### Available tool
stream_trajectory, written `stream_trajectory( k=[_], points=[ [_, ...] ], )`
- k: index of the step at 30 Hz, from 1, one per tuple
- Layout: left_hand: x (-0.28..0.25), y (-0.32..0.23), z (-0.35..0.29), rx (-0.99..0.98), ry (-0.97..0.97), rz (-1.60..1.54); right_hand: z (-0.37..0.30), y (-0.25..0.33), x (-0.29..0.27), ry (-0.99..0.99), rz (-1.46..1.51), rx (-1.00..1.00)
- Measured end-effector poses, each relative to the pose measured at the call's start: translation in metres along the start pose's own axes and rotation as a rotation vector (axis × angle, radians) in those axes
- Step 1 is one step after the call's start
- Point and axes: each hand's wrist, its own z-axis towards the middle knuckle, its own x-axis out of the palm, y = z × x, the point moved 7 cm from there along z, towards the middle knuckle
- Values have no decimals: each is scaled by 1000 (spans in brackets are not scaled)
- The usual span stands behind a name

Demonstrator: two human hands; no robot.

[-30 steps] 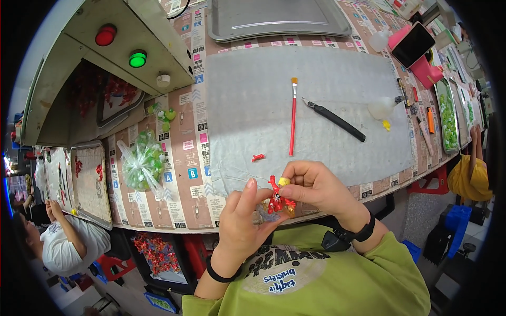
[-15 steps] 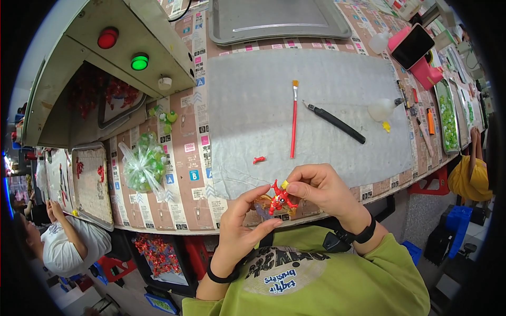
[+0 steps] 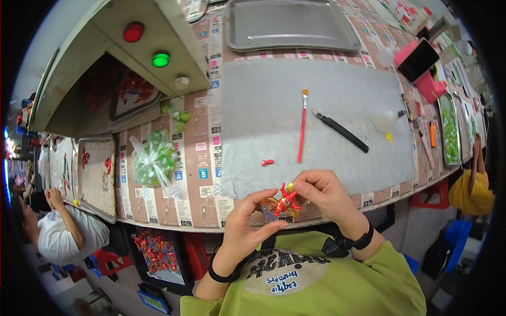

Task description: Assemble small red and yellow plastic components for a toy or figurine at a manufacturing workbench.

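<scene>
A small red toy figurine point(image 3: 286, 204) with a clear purplish and amber part point(image 3: 270, 205) is held close to the table's front edge. The fingers and thumb of my left hand point(image 3: 241, 224) are closed on it from the left. My right hand point(image 3: 328, 196) pinches a small yellow piece point(image 3: 290, 186) between thumb and forefinger, against the figurine's upper side; the contact itself is partly hidden by the fingers. Beyond my hands, a little red part point(image 3: 268, 163) lies on the grey cloth point(image 3: 258, 116). A red-handled brush point(image 3: 302, 131) and a black pen-like tool point(image 3: 342, 131) rest farther back.
At left stand a metal machine cabinet point(image 3: 184, 58) with lamps, and a plastic bag of green pieces point(image 3: 154, 160). A metal tray point(image 3: 295, 26) lies at the back. On the right are a clear bottle point(image 3: 383, 122), a yellow bit point(image 3: 389, 137) and a phone point(image 3: 419, 59). Co-workers sit both sides.
The whole view has shifted, so the table items appear farther right and lower. The figurine has turned slightly in my hands; both hands keep their hold.
</scene>
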Motion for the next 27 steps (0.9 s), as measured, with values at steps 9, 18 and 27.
stream_trajectory(
  k=[9, 18, 27],
  points=[
    [-134, 7, -44, 16, -579, -283, 3, -9, -5, -124, -46, -52],
    [-274, 105, -253, -228, -1496, -267, 17, -7, 7, -86, -92, -122],
    [-363, 215, -406, -225, -1807, -306, 13, 4, 39, 26, -138, -95]
  ],
)
